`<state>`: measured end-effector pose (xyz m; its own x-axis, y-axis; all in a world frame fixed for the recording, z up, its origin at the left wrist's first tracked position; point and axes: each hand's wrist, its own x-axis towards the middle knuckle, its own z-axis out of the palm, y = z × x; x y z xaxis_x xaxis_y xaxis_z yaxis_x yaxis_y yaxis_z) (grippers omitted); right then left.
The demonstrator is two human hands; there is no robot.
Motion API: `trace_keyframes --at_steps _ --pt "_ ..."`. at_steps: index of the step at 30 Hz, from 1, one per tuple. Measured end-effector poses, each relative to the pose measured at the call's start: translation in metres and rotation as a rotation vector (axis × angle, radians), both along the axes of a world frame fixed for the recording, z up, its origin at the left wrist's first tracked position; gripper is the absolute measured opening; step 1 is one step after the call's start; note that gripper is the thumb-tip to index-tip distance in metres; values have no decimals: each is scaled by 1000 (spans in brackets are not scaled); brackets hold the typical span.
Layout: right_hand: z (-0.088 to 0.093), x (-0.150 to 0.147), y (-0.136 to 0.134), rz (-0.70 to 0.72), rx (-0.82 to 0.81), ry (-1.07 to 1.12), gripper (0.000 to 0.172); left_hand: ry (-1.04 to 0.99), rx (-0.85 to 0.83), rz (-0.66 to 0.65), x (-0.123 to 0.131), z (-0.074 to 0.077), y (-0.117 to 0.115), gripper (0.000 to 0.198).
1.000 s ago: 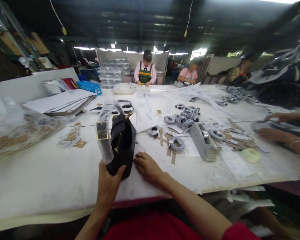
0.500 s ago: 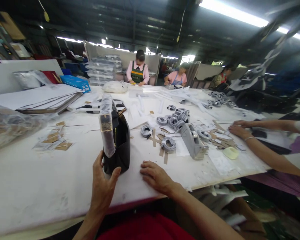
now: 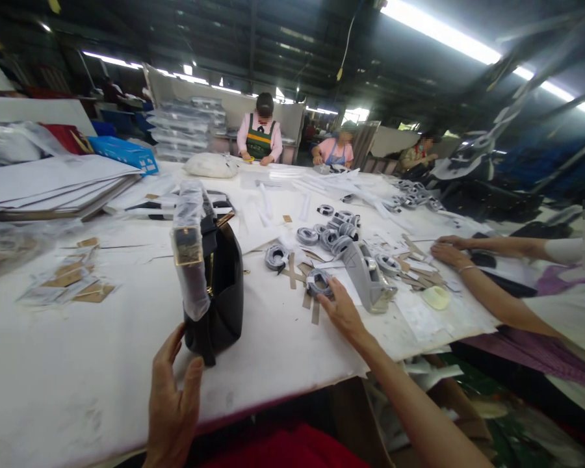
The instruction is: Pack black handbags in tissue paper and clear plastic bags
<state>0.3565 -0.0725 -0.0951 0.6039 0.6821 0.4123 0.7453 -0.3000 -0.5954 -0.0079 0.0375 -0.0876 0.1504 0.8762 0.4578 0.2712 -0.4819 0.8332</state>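
Note:
A black handbag [image 3: 227,305] stands upright on the white table [image 3: 102,364], its top open and gold zip teeth showing. Clear or whitish plastic wraps its handle [image 3: 190,260], which has a gold-edged fitting. My left hand [image 3: 171,396] is just in front of the bag's near end, thumb and fingers apart; its fingertips are close to the base, and whether they touch is unclear. To the right, my right hand [image 3: 344,312] has its thumb and fingers at the near right edge of a coiled grey strap [image 3: 316,281], which lies on brown card strips.
More coiled straps [image 3: 329,237] and a grey tape dispenser [image 3: 368,279] lie beyond my right hand. A co-worker's hands [image 3: 451,251] rest at the right. Small packets with brown cards [image 3: 71,279] lie left; stacked sheets [image 3: 53,185] and a blue box [image 3: 121,154] stand behind.
My right hand has moved from the bare tabletop forward and right to the coiled strap. My left hand has drawn back slightly from the bag. The whole view has shifted a little.

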Motion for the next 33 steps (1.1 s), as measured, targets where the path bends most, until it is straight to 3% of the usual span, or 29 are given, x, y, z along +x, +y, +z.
trace_keyframes --at_steps 3,7,10,14,18,22,28,33 --pt "-10 -20 21 30 -11 9 61 33 32 10 0 1 0 63" --pt "0 -25 33 55 -19 -30 50 57 33 23 0 2 -1 63" --pt "18 0 30 14 -114 -93 36 74 37 39 0 2 -1 62" --pt "34 46 30 -59 -237 -135 30 80 44 53 0 2 0 61" --pt "35 77 45 -86 -361 -134 36 88 41 59 0 3 0 60" --pt "32 85 57 -76 -421 -120 31 95 61 55 1 5 -1 58" --pt "36 82 37 33 -433 -138 28 105 109 54 1 8 -1 57" --pt "39 82 19 4 -411 -130 26 96 126 39 1 9 -1 54"
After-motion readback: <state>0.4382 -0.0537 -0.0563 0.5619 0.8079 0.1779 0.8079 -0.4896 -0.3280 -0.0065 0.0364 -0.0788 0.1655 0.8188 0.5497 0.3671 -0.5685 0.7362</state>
